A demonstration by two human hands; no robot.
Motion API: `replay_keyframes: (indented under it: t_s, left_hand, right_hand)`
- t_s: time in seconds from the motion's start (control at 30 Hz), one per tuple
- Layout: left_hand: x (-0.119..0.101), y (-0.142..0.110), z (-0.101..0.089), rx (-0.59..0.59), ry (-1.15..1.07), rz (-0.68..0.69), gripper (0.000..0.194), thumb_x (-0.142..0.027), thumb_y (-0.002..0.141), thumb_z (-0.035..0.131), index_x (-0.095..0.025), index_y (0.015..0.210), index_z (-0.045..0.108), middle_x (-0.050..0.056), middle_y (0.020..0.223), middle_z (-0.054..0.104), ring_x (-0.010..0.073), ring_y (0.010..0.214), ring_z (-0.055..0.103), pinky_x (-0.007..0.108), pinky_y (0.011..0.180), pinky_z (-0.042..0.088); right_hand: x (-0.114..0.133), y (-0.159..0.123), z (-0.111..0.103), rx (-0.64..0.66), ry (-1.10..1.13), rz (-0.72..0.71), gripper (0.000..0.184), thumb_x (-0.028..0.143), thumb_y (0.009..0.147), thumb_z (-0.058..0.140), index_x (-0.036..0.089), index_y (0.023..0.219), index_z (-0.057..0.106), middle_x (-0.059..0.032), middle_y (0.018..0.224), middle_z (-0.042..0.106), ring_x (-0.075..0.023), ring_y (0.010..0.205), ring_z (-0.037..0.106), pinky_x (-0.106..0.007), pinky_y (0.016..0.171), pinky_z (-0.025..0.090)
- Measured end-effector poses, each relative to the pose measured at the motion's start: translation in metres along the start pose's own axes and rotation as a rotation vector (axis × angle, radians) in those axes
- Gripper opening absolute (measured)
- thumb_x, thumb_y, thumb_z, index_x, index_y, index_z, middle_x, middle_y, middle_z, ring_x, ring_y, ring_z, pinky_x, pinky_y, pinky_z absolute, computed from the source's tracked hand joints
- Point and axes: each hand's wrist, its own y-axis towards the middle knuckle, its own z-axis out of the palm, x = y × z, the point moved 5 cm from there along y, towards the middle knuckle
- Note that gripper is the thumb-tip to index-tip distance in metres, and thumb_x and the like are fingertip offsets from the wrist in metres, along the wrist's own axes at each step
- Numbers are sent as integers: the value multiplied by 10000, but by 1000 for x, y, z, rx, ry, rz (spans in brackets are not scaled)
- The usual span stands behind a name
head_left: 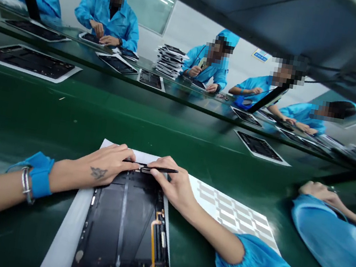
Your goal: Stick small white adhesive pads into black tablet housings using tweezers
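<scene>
A black tablet housing (136,217) lies open on a white paper sheet (67,233), with a pale strip down its middle and an orange flex cable (153,241) along its right side. My right hand (175,188) is closed on dark tweezers (167,170), whose tips point left at the housing's far end. My left hand (104,166) rests over the far left corner, fingers bent and brought together beside the tweezer tips. A tiny light-coloured part (140,167) shows between the hands. Whatever the left fingertips pinch is too small to make out.
A sheet of grey-and-white stickers (236,211) lies right of the housing. A co-worker's blue sleeve (327,240) is at the right. Beyond, a conveyor carries tablet housings (28,60) on paper. Co-workers sit opposite, near a stack of housings (170,61). A shelf (253,9) hangs overhead.
</scene>
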Motion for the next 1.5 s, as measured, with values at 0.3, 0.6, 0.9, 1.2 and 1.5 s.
replay_keyframes:
  t_s: [0.3,0.6,0.9,1.2,1.5]
  left_hand:
    - [-9,4,0,-39,109,52,534,23,910,388,-197,1373,540,108,1163,632,238,1027,584,356,851,503]
    - [-5,6,6,5,139,48,553,12,897,428,-227,1379,557,117,1160,614,255,1032,563,365,850,476]
    - [-4,5,7,11,139,39,515,-15,924,439,-231,1374,567,122,1162,614,264,1040,560,374,849,477]
    - [-7,7,4,19,154,45,528,3,916,422,-224,1373,563,119,1153,619,255,1029,568,363,836,481]
    - [-15,18,-6,107,171,75,495,-6,900,457,-172,1354,560,123,1159,624,243,999,592,352,847,484]
  right_hand:
    - [-41,-22,-33,-278,234,573,502,676,801,691,175,810,722,-52,807,695,-215,771,666,-341,778,547]
    - [-44,-22,-25,-312,389,610,485,646,777,740,162,815,737,-27,707,653,-178,728,625,-326,767,535]
    - [-49,-24,-25,-276,298,578,484,650,824,700,166,826,728,-36,716,671,-196,739,643,-341,778,511]
    - [-47,-23,-26,-249,207,543,483,646,855,652,169,812,714,-46,725,696,-218,747,672,-348,778,518]
    - [-22,-12,-43,-303,62,338,407,586,915,601,199,847,709,-68,906,713,-235,859,682,-337,744,550]
